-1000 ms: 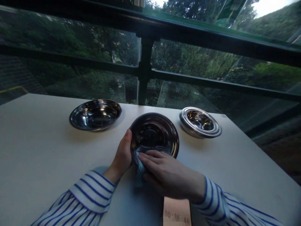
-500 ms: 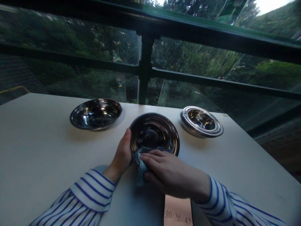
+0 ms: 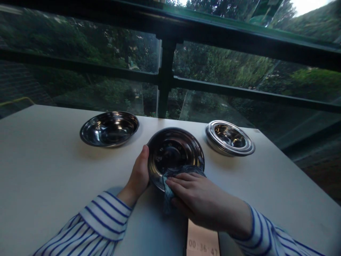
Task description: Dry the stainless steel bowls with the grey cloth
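Note:
A shiny metal bowl (image 3: 173,149) is tilted up toward me above the middle of the table. My left hand (image 3: 138,174) grips its left rim, thumb on the edge and the other fingers hidden behind. With my right hand (image 3: 197,193) I press a blue-grey cloth (image 3: 168,193) over the bowl's lower rim; part of the cloth lies inside the bowl and a corner hangs below. The right thumb is mostly hidden under the hand.
On the white table (image 3: 53,160), a wide metal bowl (image 3: 109,129) stands at the back left. A stack of metal bowls (image 3: 229,138) is at the back right. Near me lies a phone (image 3: 203,238) showing a timer. Windows with dark frames (image 3: 165,76) rise behind the table.
My right hand and the cloth have slid a little to the right and down along the bowl's rim. The left hand keeps its hold on the bowl.

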### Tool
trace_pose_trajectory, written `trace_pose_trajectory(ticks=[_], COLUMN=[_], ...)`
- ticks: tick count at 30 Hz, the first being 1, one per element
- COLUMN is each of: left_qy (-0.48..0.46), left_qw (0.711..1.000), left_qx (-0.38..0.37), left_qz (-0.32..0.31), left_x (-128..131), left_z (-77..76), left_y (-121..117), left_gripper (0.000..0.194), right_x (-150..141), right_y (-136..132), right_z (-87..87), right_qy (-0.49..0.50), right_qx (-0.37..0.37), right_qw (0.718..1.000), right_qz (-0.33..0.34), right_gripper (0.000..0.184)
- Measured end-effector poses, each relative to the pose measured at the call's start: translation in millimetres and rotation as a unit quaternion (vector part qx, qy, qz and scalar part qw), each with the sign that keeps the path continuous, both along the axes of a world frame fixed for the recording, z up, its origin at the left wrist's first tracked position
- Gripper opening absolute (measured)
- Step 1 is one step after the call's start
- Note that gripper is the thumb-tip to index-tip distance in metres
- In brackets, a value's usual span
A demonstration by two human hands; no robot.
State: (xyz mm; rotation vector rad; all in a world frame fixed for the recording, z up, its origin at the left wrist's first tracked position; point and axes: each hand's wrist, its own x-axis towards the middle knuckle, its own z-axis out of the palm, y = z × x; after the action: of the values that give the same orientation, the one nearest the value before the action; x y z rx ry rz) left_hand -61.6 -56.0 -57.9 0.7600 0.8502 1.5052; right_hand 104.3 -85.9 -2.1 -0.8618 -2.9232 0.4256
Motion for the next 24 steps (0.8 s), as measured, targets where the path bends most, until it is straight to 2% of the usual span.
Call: trace_pose_trajectory(ticks=[7, 12, 14, 20, 24], left_qy=[0.015, -0.01, -0.035, -0.057, -0.072], left_qw=[1.0, 1.0, 0.998, 0.998, 0.993], left_qx=[0.001, -0.009, -0.016, -0.02, -0.03], left_qz=[0.023, -0.018, -0.042, -0.032, -0.083], left_x=[-2, -4, -3, -4, -7], left_z=[0.6, 3.6, 6.5, 9.8, 8.5], left_y=[-1, 1, 1, 1, 2], left_gripper=[0.055, 0.058, 0.06, 0.056, 0.062], right_x=[-14, 3, 7, -6, 6], right_y=[0, 1, 2, 4, 4], right_z=[-10.6, 1.3, 2.9, -5.5, 4.5], right_qy=[0.04, 0.002, -0.002, 0.04, 0.011], right_qx=[0.036, 0.003, -0.001, -0.008, -0.037], right_qw=[0.999, 1.0, 1.0, 0.999, 0.999], right_qz=[0.006, -0.006, -0.01, 0.022, 0.008], right_gripper=[0.05, 0.033, 0.032, 0.048, 0.03])
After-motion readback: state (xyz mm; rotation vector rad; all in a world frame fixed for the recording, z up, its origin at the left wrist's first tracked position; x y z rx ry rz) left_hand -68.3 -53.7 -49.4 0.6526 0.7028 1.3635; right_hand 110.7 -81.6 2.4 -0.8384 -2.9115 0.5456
